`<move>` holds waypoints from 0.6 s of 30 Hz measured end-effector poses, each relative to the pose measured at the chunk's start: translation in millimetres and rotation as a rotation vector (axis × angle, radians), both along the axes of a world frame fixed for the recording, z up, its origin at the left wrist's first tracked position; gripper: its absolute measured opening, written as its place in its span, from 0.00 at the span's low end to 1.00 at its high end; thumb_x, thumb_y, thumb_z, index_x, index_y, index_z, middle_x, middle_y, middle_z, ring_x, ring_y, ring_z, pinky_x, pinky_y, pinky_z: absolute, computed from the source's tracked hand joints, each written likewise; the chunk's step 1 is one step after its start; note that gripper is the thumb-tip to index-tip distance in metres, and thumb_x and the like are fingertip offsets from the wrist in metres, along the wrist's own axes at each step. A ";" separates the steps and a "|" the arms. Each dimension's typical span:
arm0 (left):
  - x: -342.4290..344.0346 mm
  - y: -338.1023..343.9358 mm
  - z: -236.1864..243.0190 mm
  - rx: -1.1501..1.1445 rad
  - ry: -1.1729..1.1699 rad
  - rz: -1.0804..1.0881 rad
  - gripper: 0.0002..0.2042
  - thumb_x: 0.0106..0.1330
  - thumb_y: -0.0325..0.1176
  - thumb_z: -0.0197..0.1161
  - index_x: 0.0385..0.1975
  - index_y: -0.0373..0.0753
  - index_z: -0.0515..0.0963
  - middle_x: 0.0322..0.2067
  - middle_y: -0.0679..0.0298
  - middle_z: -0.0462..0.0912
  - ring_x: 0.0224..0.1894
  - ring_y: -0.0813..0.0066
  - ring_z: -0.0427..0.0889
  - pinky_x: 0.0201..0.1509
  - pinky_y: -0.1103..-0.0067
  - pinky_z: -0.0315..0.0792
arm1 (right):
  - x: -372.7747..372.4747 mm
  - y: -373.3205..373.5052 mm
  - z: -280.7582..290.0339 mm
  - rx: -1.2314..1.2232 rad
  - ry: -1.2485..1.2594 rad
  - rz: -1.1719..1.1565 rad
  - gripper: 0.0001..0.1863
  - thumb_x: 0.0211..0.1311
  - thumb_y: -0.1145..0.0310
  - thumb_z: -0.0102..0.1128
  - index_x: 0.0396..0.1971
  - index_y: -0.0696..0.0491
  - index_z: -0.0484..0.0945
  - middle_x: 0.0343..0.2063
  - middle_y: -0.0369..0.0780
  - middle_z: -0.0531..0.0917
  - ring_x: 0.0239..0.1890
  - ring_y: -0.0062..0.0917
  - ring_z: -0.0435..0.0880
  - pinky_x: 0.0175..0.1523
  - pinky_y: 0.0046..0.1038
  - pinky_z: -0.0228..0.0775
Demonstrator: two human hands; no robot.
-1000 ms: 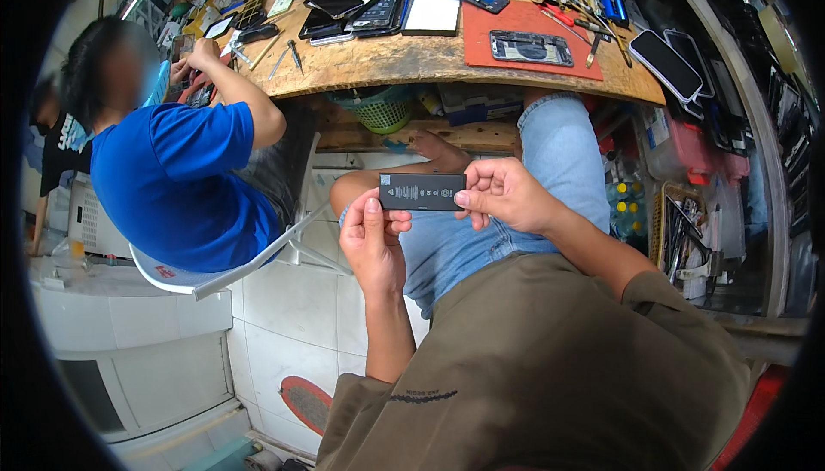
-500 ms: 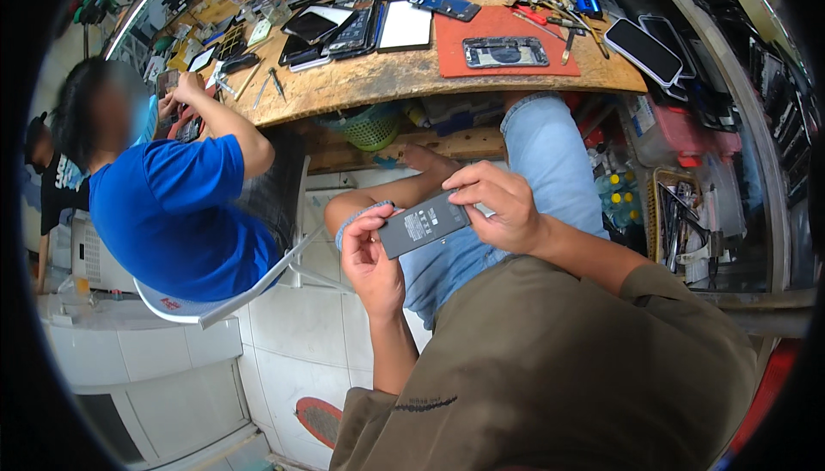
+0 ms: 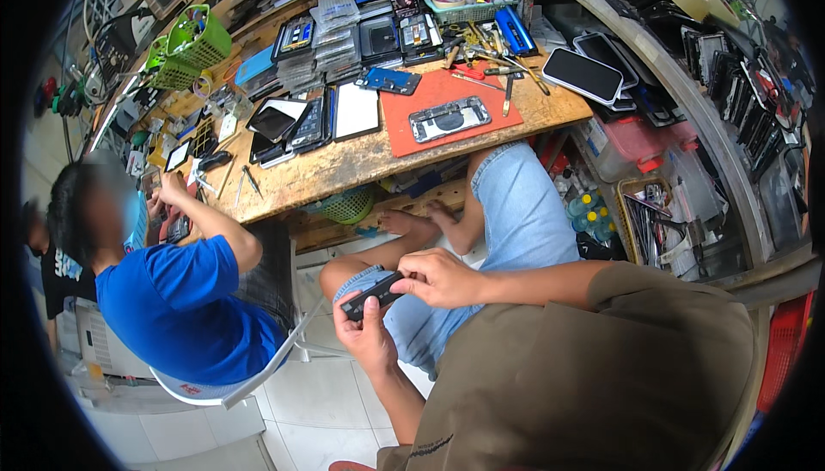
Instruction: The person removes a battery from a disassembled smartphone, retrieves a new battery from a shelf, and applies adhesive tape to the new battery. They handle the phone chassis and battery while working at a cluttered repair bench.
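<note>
A flat black phone battery (image 3: pixel 372 296) is held above my lap, tilted so that its face shows narrow. My left hand (image 3: pixel 369 339) is closed on its left end, the thumb lying on its face. At the other end my right hand (image 3: pixel 440 279) pinches its edge between thumb and fingers. An opened phone housing (image 3: pixel 449 119) lies on the red mat (image 3: pixel 404 137) on the workbench in front. Beside it on the mat is a blue phone part (image 3: pixel 391 81).
The wooden bench (image 3: pixel 284 180) carries stacked phone parts, hand tools (image 3: pixel 481 45) and green baskets (image 3: pixel 196 37). A white-edged phone (image 3: pixel 583 75) lies at its right end. Left of me a person in blue (image 3: pixel 176 316) sits working. A tool basket (image 3: pixel 643 213) stands low on the right.
The view has shifted, showing more of the bench's back. The battery has tipped from facing up to a slanted angle. My right hand has turned, its fingers bending over the battery's end.
</note>
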State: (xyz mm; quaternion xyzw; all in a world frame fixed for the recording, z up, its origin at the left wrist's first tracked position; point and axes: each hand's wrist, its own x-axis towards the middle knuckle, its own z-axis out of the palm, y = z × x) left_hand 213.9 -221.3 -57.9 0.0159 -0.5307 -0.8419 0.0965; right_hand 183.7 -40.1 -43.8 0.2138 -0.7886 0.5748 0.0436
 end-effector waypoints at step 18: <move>-41.8 45.7 21.5 -0.306 -0.054 0.140 0.11 0.77 0.40 0.59 0.39 0.37 0.74 0.33 0.68 0.76 0.34 0.83 0.76 0.36 0.85 0.71 | -53.3 50.6 5.4 -0.197 -0.124 0.183 0.09 0.62 0.69 0.66 0.36 0.59 0.78 0.29 0.48 0.82 0.32 0.44 0.81 0.38 0.41 0.70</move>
